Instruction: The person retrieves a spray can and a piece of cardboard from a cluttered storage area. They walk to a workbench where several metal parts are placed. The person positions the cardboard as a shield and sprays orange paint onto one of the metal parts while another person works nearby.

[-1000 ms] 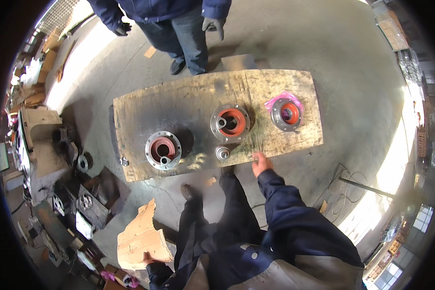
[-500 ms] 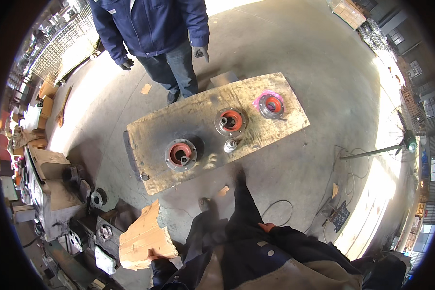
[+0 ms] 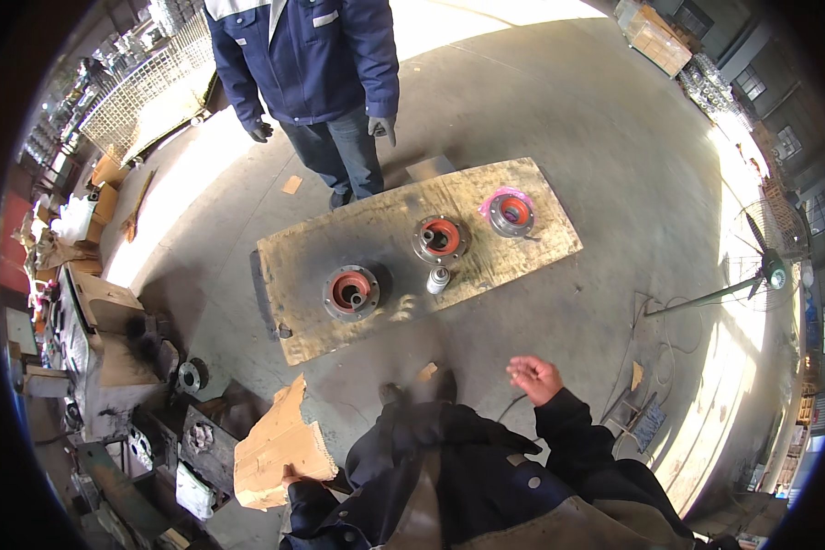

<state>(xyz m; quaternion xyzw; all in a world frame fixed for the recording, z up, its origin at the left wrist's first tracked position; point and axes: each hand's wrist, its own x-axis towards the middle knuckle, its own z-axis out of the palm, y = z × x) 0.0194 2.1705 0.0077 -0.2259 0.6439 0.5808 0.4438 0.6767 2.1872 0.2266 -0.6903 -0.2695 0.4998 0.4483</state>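
Note:
My left hand [image 3: 291,475] is at the lower left, its thumb over the near edge of a torn piece of brown cardboard [image 3: 280,445]; the other fingers are hidden. To the right of my body, my right hand [image 3: 534,378] is raised above the floor, fingers loosely bent and apart, with nothing visible in it. Ahead stands a worn wooden-topped table [image 3: 302,243]. On it are three round flanged metal housings with red insides: one at the left [image 3: 350,293], one in the middle [image 3: 441,240] and one at the right [image 3: 511,214] on pink plastic. A small silvery metal part [image 3: 438,280] sits by the table's near edge.
A person in a blue jacket [image 3: 321,64] and dark gloves stands beyond the table. Machinery and metal parts [image 3: 110,385] crowd the left. A fan on a green stand [image 3: 770,270], cables and a small metal-framed object [image 3: 646,422] are at the right. A wire-mesh cart [image 3: 147,101] stands far left.
My right hand has risen from beside my body and moved forward, coming fully into view. My leading foot has drawn back from the table. The view has shifted slightly; my left hand stays at the cardboard.

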